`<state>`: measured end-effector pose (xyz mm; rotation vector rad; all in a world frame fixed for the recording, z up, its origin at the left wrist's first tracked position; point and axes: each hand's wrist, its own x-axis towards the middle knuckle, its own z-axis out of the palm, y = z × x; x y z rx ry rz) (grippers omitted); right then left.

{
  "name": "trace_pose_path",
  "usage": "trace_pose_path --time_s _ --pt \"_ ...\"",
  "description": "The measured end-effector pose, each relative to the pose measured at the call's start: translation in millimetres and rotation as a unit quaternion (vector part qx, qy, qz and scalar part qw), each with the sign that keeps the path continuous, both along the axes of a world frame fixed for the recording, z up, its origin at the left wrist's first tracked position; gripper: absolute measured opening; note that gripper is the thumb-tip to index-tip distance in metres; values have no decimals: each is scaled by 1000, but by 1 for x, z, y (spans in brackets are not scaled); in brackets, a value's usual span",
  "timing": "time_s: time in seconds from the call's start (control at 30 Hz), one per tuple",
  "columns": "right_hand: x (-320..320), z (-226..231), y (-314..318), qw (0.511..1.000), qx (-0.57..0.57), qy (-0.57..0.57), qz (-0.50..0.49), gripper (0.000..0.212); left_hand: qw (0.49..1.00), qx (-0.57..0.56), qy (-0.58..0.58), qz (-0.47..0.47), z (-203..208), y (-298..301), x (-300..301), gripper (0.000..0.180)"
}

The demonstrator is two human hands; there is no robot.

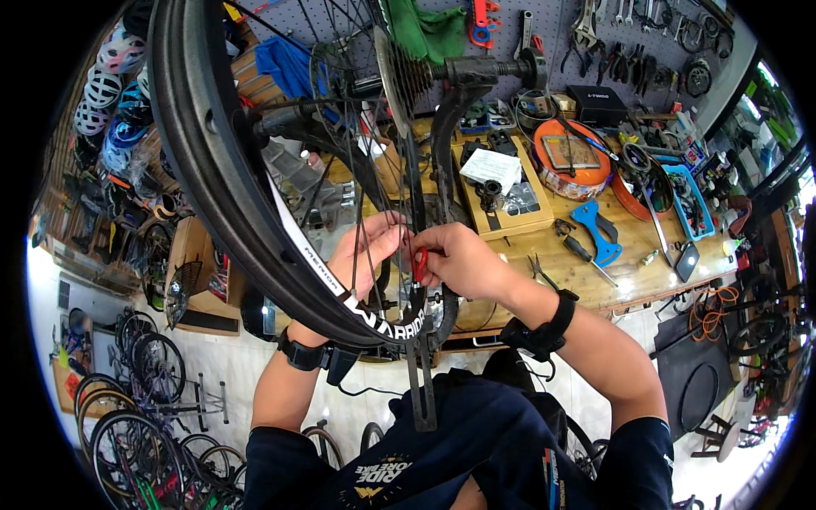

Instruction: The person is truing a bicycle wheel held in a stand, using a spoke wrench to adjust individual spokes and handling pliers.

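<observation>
A bicycle wheel with a deep black rim (200, 195) stands upright in a black truing stand (450, 127), its cassette (401, 81) at the hub. Among the spokes near the lower rim, my left hand (370, 248) is closed, its thumb and fingertips pinching at a spoke. My right hand (466, 262) meets it from the other side, with its fingers closed on a small red spoke wrench (420, 264). The wrench sits just above the rim's inner edge. Spokes and fingers partly hide where the fingertips touch.
On the wooden workbench (544, 255) lie a cardboard box (501, 217) with parts, an orange round tin (571, 157), a blue-handled tool (597, 234), a screwdriver (586, 257) and pliers (537, 269). Tools hang on the pegboard (557, 81). Helmets (106, 89) and several bicycles (136, 425) stand left.
</observation>
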<state>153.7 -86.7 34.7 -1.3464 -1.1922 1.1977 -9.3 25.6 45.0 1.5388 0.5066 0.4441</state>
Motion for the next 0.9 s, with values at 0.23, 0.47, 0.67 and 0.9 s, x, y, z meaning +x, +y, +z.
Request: trace_pose_path --time_s 0.23,0.47,0.67,0.9 --pt "15 14 0 988 12 48 146 22 1000 -2 7 -14 5 0 -1 41" --pt "14 8 3 985 16 75 156 22 999 -29 -6 -28 13 -4 0 44" --pt "-3 12 -3 998 -5 33 60 23 1000 -21 4 -8 12 -3 0 40" --pt "-16 14 3 974 97 -201 -25 27 999 -32 -6 -8 16 -7 0 41"
